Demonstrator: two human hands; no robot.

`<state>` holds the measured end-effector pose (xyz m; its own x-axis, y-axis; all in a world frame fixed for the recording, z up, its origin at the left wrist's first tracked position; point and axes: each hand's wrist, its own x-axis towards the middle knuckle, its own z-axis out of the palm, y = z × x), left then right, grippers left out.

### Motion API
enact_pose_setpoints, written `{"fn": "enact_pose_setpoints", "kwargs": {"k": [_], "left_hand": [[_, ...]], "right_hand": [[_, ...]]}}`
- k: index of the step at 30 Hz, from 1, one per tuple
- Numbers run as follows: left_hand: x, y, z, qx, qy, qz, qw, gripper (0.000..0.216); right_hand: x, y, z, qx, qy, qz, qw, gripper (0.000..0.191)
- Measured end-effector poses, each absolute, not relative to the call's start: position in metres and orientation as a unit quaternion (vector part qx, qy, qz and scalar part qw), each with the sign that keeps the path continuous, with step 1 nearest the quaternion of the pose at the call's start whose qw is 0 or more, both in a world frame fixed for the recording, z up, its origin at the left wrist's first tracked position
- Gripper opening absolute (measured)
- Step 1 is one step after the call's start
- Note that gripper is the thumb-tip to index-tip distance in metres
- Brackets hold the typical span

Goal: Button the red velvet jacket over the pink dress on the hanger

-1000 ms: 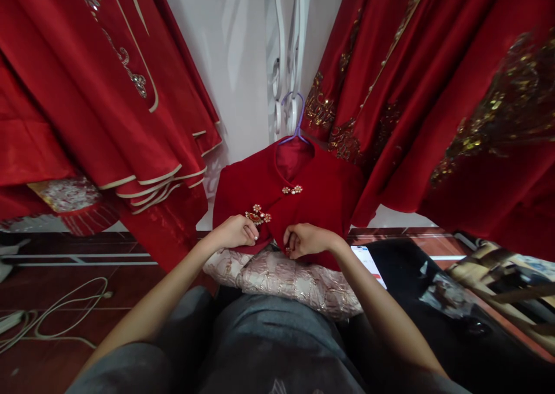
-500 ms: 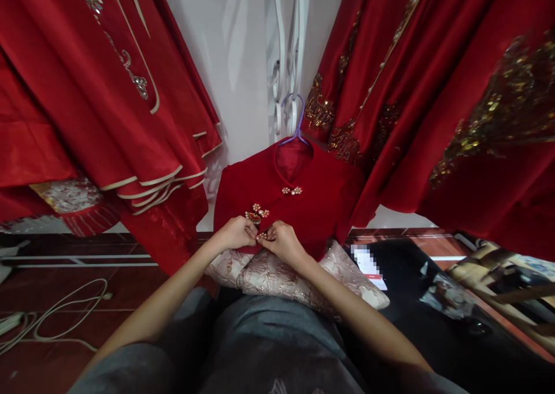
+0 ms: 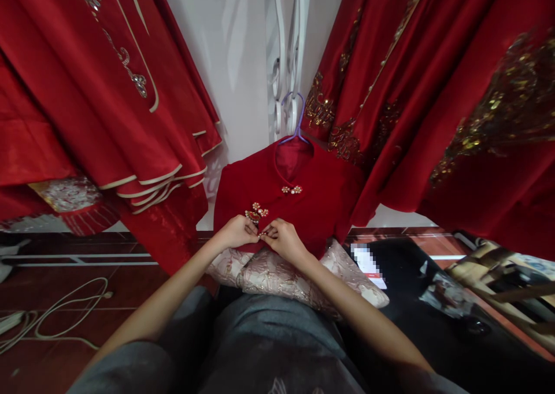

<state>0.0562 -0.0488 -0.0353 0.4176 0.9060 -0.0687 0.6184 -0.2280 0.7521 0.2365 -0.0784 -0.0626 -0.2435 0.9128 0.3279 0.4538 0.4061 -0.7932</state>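
A red garment (image 3: pixel 255 180) with a stand collar hangs on a purple hanger (image 3: pixel 298 129) in front of me. One jeweled button clasp (image 3: pixel 292 190) sits below its collar, and a jeweled ornament (image 3: pixel 256 212) lies lower on its left side. My left hand (image 3: pixel 240 231) pinches at the garment's front just under that ornament. Opposite it, my right hand (image 3: pixel 281 237) pinches a small jeweled button (image 3: pixel 261 235), mostly hidden by the fingertips. The two hands' fingertips almost meet. The garment's lower part rests by a pale brocade cushion (image 3: pixel 277 278) on my lap.
Red gowns with trim and sequins hang at the left (image 3: pixel 108 93) and right (image 3: pixel 416 122). A white metal rack (image 3: pixel 277 47) holds the hanger. A black surface (image 3: pixel 403 319) carries a clear plastic bag (image 3: pixel 448 295). A white cable (image 3: pixel 65 301) lies on the tiled floor.
Both hands stay at nearly the same spot. The right fingers have shifted slightly around the small button, and less of it shows now.
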Motion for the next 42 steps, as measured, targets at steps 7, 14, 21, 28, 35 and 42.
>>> {"fn": "enact_pose_setpoints", "kwargs": {"k": [7, 14, 21, 28, 35, 42], "left_hand": [[0.054, -0.047, -0.035, 0.759, 0.513, 0.204, 0.346, 0.016], [0.047, -0.043, -0.031, 0.757, 0.491, 0.193, 0.386, 0.019], [0.040, -0.046, -0.012, 0.713, 0.490, 0.161, 0.475, 0.028], [0.031, -0.057, 0.024, 0.733, 0.507, 0.165, 0.422, 0.030], [0.058, -0.063, -0.002, 0.800, 0.514, 0.126, 0.283, 0.027], [0.061, -0.065, -0.012, 0.814, 0.526, 0.111, 0.221, 0.020]], "right_hand": [[0.232, -0.078, -0.071, -0.489, -0.730, 0.245, 0.410, 0.006], [0.231, -0.078, -0.075, -0.500, -0.730, 0.245, 0.396, 0.008], [0.251, -0.081, -0.043, -0.491, -0.748, 0.334, 0.296, 0.018], [0.305, -0.089, 0.004, -0.461, -0.802, 0.363, 0.108, 0.043], [0.286, -0.089, -0.007, -0.431, -0.798, 0.381, 0.179, 0.035], [0.268, -0.082, -0.028, -0.457, -0.784, 0.350, 0.231, 0.029]]}}
